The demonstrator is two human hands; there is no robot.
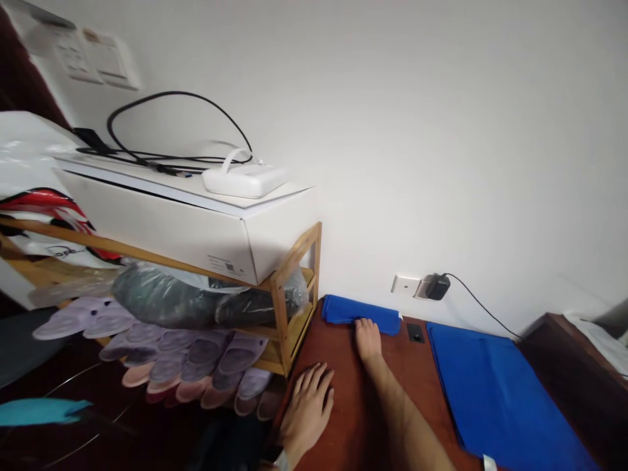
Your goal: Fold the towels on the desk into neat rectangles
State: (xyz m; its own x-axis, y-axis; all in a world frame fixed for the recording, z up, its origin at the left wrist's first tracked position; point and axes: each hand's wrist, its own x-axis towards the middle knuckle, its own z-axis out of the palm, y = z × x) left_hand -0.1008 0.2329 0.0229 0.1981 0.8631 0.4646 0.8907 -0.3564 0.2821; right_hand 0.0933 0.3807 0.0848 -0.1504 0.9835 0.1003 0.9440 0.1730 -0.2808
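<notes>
My left hand (308, 407) lies flat on the reddish-brown wooden tabletop (338, 386), fingers spread and holding nothing. Further back, my right hand (367, 337) is at the front edge of a small folded blue cloth (360, 312), its fingers curled onto it. That cloth lies near the wall as a narrow strip, with a bit of white at its right end. To the right of my right arm, a larger blue cloth (505, 392) is spread flat in layers, a white tag (489, 463) at its near edge.
Left of the table stands a wooden rack (279, 314) with a white box (161, 216), a white device (245, 180), black cables and several lilac and pink slippers (196, 353). A black charger (436, 286) sits in the wall socket, its cord running right. A dark square fitting (415, 333) lies between the cloths.
</notes>
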